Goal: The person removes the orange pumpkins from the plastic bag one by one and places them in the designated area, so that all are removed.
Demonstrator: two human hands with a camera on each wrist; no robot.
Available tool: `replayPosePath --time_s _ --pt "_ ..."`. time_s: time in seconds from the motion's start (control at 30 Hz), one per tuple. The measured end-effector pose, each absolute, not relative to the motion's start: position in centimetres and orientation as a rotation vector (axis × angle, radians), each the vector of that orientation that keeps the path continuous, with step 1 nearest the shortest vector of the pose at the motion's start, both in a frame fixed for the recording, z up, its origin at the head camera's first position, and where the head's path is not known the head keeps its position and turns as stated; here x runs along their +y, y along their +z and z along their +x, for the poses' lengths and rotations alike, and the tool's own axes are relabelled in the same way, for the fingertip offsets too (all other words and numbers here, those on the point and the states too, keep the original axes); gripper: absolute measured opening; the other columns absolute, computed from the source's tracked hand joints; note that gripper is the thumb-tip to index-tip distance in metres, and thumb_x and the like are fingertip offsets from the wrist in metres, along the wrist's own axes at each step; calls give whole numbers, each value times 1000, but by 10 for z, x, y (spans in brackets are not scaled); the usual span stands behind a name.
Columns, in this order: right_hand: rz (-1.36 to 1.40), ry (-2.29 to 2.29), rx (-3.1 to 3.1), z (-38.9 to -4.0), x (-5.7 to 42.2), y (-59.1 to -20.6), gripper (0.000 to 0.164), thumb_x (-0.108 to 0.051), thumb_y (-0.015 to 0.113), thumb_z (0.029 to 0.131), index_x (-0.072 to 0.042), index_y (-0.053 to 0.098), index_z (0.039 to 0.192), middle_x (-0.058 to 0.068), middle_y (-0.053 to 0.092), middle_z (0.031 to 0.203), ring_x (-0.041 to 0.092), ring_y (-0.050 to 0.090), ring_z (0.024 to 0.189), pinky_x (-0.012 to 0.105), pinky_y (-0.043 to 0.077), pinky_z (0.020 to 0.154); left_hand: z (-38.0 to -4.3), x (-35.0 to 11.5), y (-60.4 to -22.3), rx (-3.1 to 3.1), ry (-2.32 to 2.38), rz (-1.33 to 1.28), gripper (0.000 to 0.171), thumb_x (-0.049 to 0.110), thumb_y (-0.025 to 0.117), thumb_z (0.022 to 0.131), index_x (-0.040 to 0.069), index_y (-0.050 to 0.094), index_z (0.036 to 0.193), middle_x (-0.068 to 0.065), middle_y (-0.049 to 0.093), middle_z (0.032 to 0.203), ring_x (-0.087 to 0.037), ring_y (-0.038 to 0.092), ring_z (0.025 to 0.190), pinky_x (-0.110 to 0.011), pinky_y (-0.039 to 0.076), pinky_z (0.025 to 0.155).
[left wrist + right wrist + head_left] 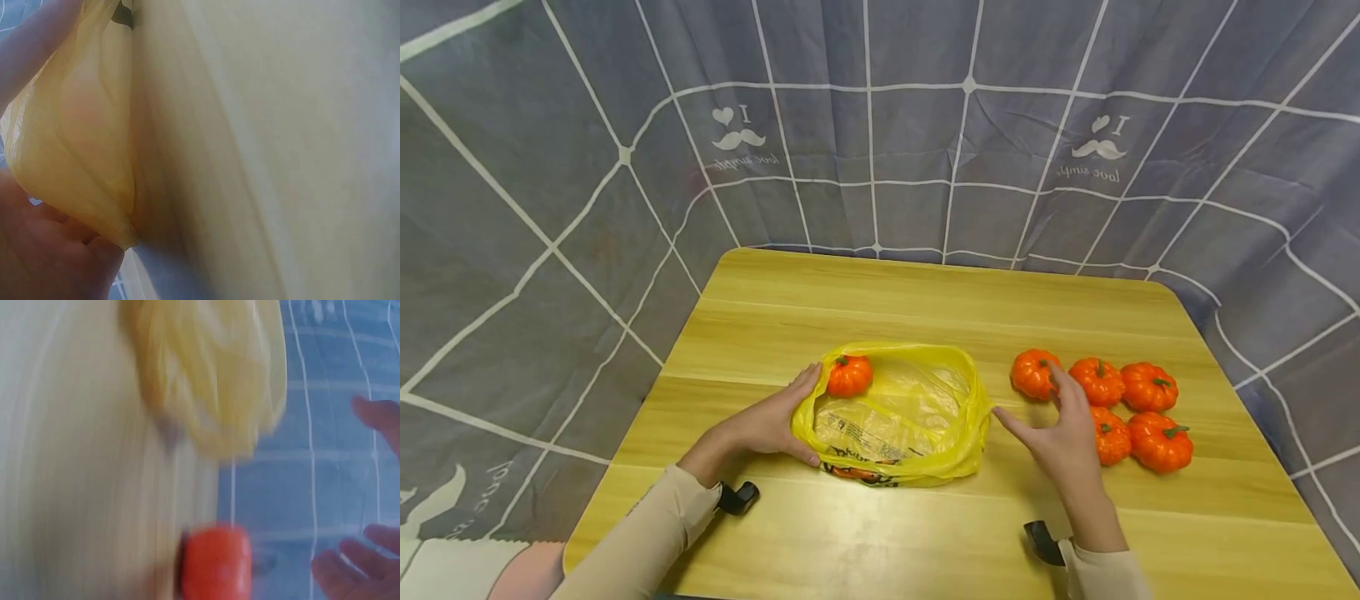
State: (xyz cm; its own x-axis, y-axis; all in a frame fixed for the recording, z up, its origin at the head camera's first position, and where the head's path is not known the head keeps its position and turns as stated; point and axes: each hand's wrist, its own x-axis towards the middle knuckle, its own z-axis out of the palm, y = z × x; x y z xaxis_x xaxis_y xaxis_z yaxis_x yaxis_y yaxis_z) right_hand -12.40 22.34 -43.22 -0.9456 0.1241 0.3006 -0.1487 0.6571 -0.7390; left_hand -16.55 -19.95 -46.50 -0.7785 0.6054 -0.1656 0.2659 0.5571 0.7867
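Observation:
A yellow plastic bag lies on the table with its mouth spread wide, and one small orange pumpkin sits inside at its left end. My left hand holds the bag's left side, thumb along the front and fingers behind. In the left wrist view, curled fingers lie against the thin plastic. My right hand is spread and holds nothing, between the bag and a group of pumpkins; its fingers overlap the nearest pumpkin in the head view. Contact there cannot be told. The right wrist view is blurred.
Several more orange pumpkins, among them a rear one and a front one, stand close together on the right of the wooden table. A grey curtain with white lines hangs behind the table and along both sides.

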Motion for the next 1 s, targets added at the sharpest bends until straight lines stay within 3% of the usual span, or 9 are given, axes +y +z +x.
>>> replayPosePath --time_s 0.23,0.63,1.0 --pt "270 1317 -2574 -138 167 -441 95 -29 94 72 1 45 147 21 47 143 42 50 126 53 44 103 -166 -196 -466 2378 1089 698 144 36 96 65 4 -8 160 -20 -11 165 -34 -7 151 -53 5 119" --pt "362 1417 -2763 -162 83 -463 89 -43 88 77 0 50 146 16 53 143 39 56 122 52 50 97 -165 -191 -463 2388 1070 689 145 37 96 65 3 -8 160 -21 -11 165 -34 -6 151 -52 6 119" --pt "335 1386 -2795 -180 42 -476 82 -38 88 78 4 55 140 18 57 139 33 52 130 44 41 108 -164 -190 -462 2383 1085 707 143 34 96 66 3 -8 160 -21 -10 165 -33 -6 151 -52 6 119"
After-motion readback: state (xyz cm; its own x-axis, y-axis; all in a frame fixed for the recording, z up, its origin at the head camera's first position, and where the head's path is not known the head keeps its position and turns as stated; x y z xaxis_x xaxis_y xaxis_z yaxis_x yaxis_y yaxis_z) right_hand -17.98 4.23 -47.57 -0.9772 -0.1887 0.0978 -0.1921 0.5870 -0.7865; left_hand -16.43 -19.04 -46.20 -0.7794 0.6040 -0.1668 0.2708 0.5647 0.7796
